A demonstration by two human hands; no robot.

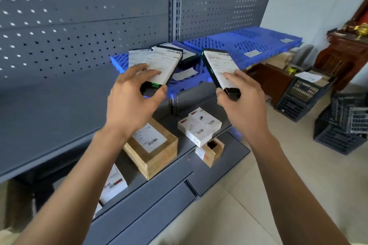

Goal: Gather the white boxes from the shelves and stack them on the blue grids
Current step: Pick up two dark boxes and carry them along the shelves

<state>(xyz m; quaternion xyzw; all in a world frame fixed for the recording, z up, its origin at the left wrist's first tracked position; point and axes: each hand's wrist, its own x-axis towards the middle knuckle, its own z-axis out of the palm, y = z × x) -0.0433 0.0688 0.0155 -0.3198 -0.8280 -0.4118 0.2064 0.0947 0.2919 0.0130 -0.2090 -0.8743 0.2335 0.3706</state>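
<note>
Box [163,65] end behind left hand [131,93]

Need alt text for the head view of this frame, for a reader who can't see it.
Each hand grips a slim black box with a white label: the left hand holds one box, the right hand another, both raised before blue grids on a grey shelf. Cardboard and white boxes sit below.

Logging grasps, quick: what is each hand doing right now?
Left hand: grips a labelled black box by its near end.
Right hand: grips another labelled black box.
</note>
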